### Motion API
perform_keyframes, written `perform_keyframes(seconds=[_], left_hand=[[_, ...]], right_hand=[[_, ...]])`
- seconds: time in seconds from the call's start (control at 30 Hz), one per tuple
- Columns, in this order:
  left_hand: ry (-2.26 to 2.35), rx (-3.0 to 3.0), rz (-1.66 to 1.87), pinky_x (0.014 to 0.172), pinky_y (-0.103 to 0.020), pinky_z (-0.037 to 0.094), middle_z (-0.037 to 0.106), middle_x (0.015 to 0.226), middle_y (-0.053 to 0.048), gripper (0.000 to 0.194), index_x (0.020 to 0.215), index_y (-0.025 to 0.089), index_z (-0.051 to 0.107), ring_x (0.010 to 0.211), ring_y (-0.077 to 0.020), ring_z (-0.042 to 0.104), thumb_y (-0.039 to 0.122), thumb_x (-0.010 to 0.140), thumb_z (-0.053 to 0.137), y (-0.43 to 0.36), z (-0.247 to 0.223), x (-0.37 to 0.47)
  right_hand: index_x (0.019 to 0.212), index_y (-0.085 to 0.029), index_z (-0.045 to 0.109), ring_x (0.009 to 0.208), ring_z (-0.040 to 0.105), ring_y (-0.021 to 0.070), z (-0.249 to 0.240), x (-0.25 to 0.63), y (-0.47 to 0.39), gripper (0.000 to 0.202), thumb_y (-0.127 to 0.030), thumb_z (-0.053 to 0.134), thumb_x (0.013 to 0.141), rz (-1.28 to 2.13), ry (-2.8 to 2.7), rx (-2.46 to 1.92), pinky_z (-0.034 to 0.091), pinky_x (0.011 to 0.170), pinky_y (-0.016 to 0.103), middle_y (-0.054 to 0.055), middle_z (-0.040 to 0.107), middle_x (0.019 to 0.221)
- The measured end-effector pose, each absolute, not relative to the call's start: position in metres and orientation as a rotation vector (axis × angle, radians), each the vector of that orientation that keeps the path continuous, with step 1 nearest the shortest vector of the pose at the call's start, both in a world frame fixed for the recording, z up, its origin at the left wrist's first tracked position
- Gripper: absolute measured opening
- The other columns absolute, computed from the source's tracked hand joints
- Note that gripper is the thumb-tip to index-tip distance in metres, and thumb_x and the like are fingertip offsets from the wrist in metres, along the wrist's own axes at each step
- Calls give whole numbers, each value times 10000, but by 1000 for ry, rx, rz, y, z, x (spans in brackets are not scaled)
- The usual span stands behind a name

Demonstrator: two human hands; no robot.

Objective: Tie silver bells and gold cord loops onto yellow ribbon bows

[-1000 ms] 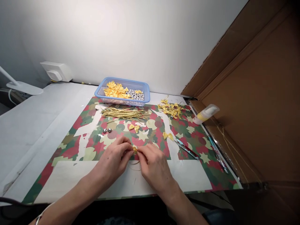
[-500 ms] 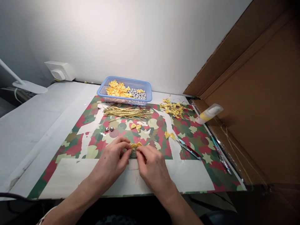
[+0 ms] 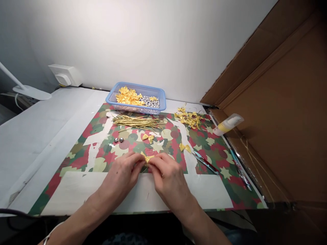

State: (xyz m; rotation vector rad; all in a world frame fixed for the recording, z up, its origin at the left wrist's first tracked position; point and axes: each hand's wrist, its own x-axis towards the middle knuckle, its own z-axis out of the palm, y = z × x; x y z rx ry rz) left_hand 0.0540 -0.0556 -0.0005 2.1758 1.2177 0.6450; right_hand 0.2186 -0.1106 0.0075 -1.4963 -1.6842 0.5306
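Note:
Between my fingertips, over the front part of the mat, is a small yellow ribbon bow (image 3: 147, 159). My left hand (image 3: 127, 169) pinches its left side, and my right hand (image 3: 165, 172) pinches its right side. A thin wire or thread seems to show just under the bow, though the fingers cover most of it. Beyond the hands lies another yellow bow (image 3: 148, 137), and a further yellow bow (image 3: 185, 148) rests to the right beside the scissors (image 3: 205, 162). Two silver bells (image 3: 119, 140) sit left of the middle. A bundle of gold wire ties (image 3: 138, 121) lies farther back.
A blue basket (image 3: 136, 108) with yellow bows and silver bells stands by the wall. Behind right lies a pile of bows with wires (image 3: 190, 117). A clear bottle (image 3: 228, 124) leans near the cardboard (image 3: 281, 102); pens (image 3: 240, 169) lie along the right edge.
Both hands still hold the bow. My fingers have shifted slightly on it, and the bow now looks flatter and more spread between the fingertips.

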Motion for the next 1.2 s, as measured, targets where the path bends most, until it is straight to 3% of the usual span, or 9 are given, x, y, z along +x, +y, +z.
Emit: perform_keyframes(seconds=[0.17, 0.33, 0.47, 0.67, 0.8, 0.87, 0.97, 1.03, 1.2], left_hand=[[1225, 2148, 589, 609, -269, 466, 739, 754, -13, 189, 824, 209, 661, 661, -185, 666, 204, 966, 535, -56, 5, 51], [1226, 2137, 539, 611, -253, 484, 768, 765, -10, 186, 840, 208, 690, 669, -181, 697, 217, 970, 557, -50, 8, 45], [1159, 2219, 497, 625, -268, 469, 779, 779, -24, 225, 820, 230, 743, 703, -205, 709, 222, 958, 565, -42, 10, 39], [1185, 2286, 481, 603, -298, 428, 763, 879, -70, 252, 989, 250, 800, 753, -249, 693, 252, 958, 550, -37, 16, 29], [1181, 2235, 479, 656, -309, 447, 758, 902, -66, 236, 1052, 203, 758, 752, -230, 683, 232, 974, 537, -40, 22, 27], [1176, 2195, 480, 647, -293, 442, 742, 833, -34, 190, 968, 205, 737, 700, -200, 660, 236, 977, 550, -44, 25, 27], [1181, 2135, 503, 623, -274, 422, 704, 738, 4, 184, 849, 207, 692, 636, -166, 614, 216, 970, 553, -48, 29, 29], [1189, 2093, 534, 610, -265, 414, 692, 718, 14, 196, 810, 207, 671, 628, -156, 601, 208, 965, 551, -49, 29, 30], [1220, 1971, 634, 573, -249, 436, 694, 726, 14, 163, 845, 206, 678, 606, -147, 605, 234, 956, 562, -47, 25, 34]], right_hand=[[876, -200, 679, 838, 647, 200, 7, 213, -110, 178, -182, 528, 969, 715, -1489, -1410, 533, 736, 317, 72, 672, 926], [959, -225, 529, 510, 612, 133, 26, 217, -129, 218, -366, 416, 1081, 1039, -1278, -1328, 532, 494, 239, -34, 610, 634], [959, -226, 522, 480, 608, 119, 38, 222, -129, 244, -429, 448, 1072, 1151, -1199, -1288, 509, 459, 211, -61, 568, 597], [878, -215, 632, 499, 494, 84, 37, 231, -105, 167, -297, 577, 1012, 1004, -1372, -1335, 403, 468, 205, -48, 531, 662], [855, -215, 700, 883, 637, 159, 37, 232, -105, 125, -260, 641, 955, 874, -1411, -1285, 504, 668, 240, 51, 640, 1018], [891, -214, 671, 890, 672, 161, 37, 233, -108, 151, -295, 590, 990, 873, -1403, -1258, 550, 708, 264, 70, 651, 1126], [961, -214, 628, 618, 664, 134, 33, 232, -108, 190, -319, 496, 1047, 934, -1447, -1256, 566, 583, 266, 28, 693, 864], [949, -205, 667, 537, 631, 126, 29, 230, -105, 169, -273, 533, 1028, 915, -1511, -1299, 541, 542, 257, -1, 656, 742], [916, -199, 747, 736, 669, 187, 14, 231, -98, 200, -118, 567, 947, 654, -1676, -1446, 502, 693, 303, 45, 706, 836]])
